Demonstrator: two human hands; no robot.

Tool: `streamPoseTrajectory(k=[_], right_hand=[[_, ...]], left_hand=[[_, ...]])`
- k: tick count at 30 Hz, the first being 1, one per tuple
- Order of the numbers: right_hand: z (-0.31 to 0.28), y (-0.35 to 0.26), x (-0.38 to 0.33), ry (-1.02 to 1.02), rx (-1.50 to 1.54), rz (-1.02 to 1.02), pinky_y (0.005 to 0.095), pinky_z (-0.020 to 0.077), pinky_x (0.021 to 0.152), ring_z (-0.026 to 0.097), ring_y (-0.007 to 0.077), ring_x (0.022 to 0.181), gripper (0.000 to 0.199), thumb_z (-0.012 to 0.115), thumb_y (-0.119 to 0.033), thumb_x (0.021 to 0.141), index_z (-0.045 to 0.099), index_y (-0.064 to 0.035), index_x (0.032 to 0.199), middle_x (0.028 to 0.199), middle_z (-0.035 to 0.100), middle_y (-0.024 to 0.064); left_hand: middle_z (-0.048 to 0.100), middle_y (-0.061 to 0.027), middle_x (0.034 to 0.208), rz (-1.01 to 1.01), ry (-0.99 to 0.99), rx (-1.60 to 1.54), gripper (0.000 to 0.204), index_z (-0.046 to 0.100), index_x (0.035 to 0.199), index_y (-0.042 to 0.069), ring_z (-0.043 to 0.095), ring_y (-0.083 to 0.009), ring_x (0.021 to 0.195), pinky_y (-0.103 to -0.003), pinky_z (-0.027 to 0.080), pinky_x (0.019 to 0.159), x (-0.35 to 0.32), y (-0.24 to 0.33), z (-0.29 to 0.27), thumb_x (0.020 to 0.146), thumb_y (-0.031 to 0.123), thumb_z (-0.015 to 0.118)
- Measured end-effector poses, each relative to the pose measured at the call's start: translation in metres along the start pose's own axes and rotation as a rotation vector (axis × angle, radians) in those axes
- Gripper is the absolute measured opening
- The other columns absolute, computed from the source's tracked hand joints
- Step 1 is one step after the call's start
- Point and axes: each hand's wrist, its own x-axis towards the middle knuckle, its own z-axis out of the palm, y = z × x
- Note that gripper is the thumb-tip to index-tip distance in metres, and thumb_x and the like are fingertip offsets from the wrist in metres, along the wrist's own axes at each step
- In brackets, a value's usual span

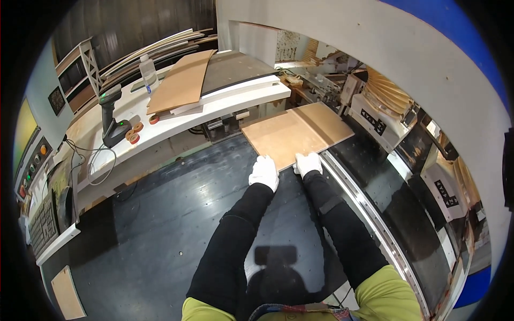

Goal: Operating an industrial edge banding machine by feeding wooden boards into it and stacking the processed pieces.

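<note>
A flat light-brown wooden panel [292, 134] lies on the dark machine table, its far right part reaching over the metal guide rail [369, 211]. White gloves cover both hands. My left hand [264, 172] is closed on the panel's near left corner. My right hand [308, 164] grips the near edge a little further right, close to the rail, its fingers curled. The undersides of the fingers are hidden.
A white side bench [257, 95] holds brown boards [184, 80], a clear bottle [148, 72], a handheld scanner on its stand [111, 115] and several tape rolls [134, 139]. Machine heads with bellows [385, 96] stand right. A small board [68, 293] and keyboard [44, 224] are left.
</note>
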Motion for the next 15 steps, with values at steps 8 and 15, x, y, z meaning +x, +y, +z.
streamPoseTrajectory(k=[8,15], right_hand=[[0.001,0.008,0.004,-0.044,0.118,-0.019,0.0291,0.0519,0.045,0.061,0.0207,0.05,0.025,0.058,-0.014,0.08,0.049,0.0084,0.085,0.068,0.063,0.0188],[-0.001,0.016,0.002,-0.076,0.248,0.002,0.0295,0.0513,0.045,0.063,0.0189,0.053,0.036,0.058,-0.009,0.081,0.039,0.0091,0.106,0.07,0.065,0.0152]], left_hand=[[0.051,-0.0208,0.108,0.013,-0.003,0.009,0.036,0.048,0.112,0.002,0.057,-0.0367,0.1,-0.05,0.049,0.076,-0.001,0.0,0.001,0.084,0.022,0.059],[0.05,-0.0212,0.11,0.0,0.001,-0.009,0.04,0.048,0.114,0.003,0.055,-0.0364,0.104,-0.049,0.048,0.078,-0.001,-0.001,0.003,0.082,0.022,0.063]])
